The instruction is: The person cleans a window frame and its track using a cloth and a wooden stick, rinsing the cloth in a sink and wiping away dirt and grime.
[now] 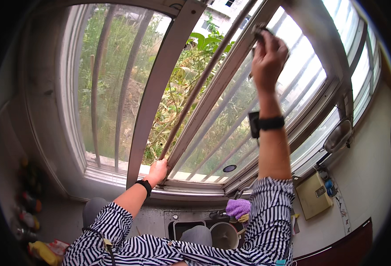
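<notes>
My right hand (269, 60) is raised high against the right sliding window sash (212, 89). A dark, crumpled cloth or scrubbing pad (261, 29), blurred, is pinched in its fingers at the sash's upper frame. Low down, my left hand (157, 171) curls around the near edge of the same sash, close to its bottom corner. Just beside that hand runs the lower end of a rusty metal bar (195, 91) in the gap between the sashes. Streaks and haze show on the glass pane (222, 146). Part of the left fingers is hidden behind the frame.
Below the window is a sink (185, 226) with a pot or bucket (224, 234) and a purple cloth (238, 207). My grey-clad knee (198, 234) rises there. A strainer (338, 136) hangs at right near a beige box (314, 196). Bottles (29, 219) stand at left.
</notes>
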Demonstrator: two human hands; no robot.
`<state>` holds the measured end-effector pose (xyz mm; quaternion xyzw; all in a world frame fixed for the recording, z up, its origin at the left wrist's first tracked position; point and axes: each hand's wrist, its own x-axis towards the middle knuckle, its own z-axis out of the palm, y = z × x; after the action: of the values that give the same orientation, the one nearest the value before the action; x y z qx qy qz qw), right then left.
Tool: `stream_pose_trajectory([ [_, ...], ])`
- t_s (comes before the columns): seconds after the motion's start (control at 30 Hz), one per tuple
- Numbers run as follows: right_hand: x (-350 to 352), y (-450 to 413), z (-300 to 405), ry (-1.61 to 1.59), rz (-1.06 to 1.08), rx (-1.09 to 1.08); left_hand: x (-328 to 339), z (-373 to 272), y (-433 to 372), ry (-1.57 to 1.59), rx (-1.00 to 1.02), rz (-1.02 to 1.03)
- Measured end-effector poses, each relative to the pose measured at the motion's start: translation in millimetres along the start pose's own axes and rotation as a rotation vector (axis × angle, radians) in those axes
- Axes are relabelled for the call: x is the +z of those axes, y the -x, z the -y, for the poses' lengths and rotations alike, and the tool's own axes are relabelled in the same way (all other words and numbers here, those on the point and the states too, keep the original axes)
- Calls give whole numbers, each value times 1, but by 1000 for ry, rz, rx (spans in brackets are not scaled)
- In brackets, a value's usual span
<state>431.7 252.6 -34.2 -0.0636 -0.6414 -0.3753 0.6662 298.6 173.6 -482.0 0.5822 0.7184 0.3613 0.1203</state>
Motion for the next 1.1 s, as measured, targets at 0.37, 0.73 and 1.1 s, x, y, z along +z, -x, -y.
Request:
stream_pose_trajectory([
  [0.37, 16, 61, 33, 140, 49, 43, -3, -4, -2, 79, 5, -10],
  [0.73, -73, 270, 147, -217, 569, 145, 6, 2, -4, 73, 47, -40],
  [1.1, -9, 23, 68, 17, 265, -14, 4, -16, -9, 117, 47, -42],
])
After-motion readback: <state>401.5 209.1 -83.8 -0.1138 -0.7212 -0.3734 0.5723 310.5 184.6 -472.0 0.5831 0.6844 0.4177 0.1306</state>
